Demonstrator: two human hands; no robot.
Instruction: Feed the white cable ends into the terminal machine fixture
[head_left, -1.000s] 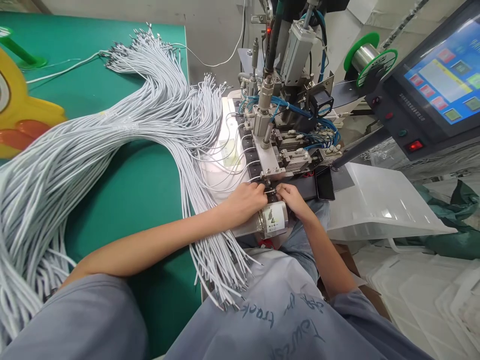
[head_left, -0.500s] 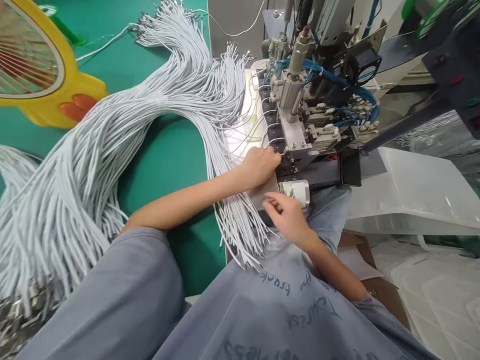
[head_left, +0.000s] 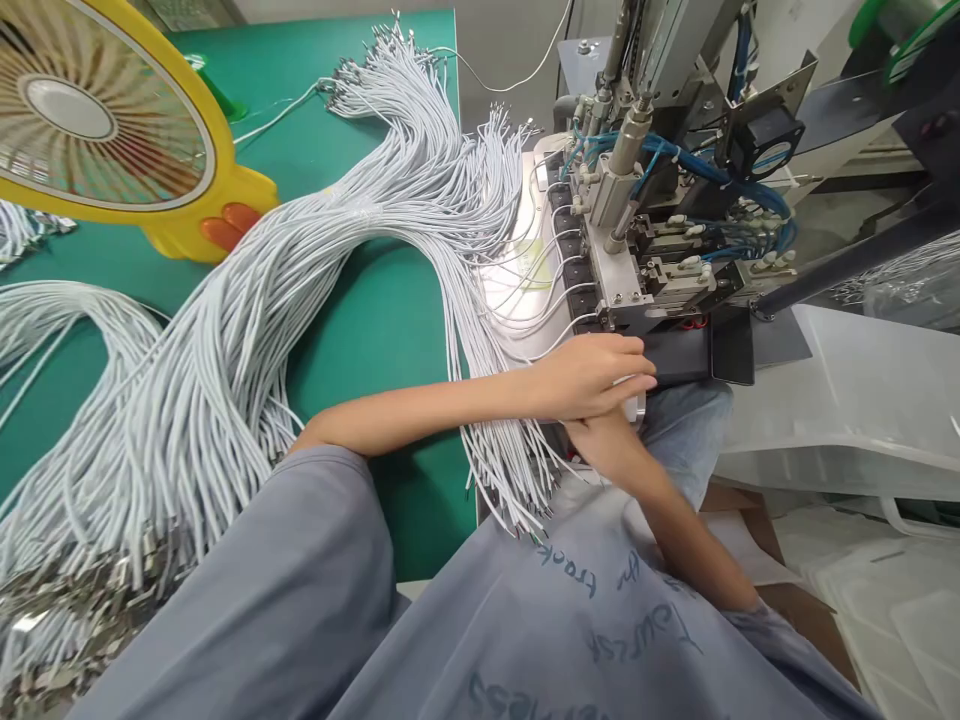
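My left hand (head_left: pixel 596 376) is above the near end of the machine, its fingers bent and drawn together; whatever they may hold is hidden. Beneath it and partly covered lies my right hand (head_left: pixel 604 442), with its fingers out of sight. Single white cables (head_left: pixel 559 292) run in a row into the black slotted blocks (head_left: pixel 581 272) of the machine (head_left: pixel 616 262). A thick bundle of white cables (head_left: pixel 352 212) with dark tips spreads over the green table mat (head_left: pixel 352 300), and its loose ends (head_left: pixel 517 480) hang by my lap.
A yellow fan (head_left: pixel 244 195) stands at the left. More cables with metal ends (head_left: pixel 97 590) lie at the lower left. Blue air tubes (head_left: pixel 690 160) cross the machine. A black tray (head_left: pixel 679 355) and a white sheet-like surface (head_left: pixel 877 380) are on the right.
My left hand has left the slotted block and come nearer me and right, over my right hand. A cable shows in the slot where it was. The view has shifted left.
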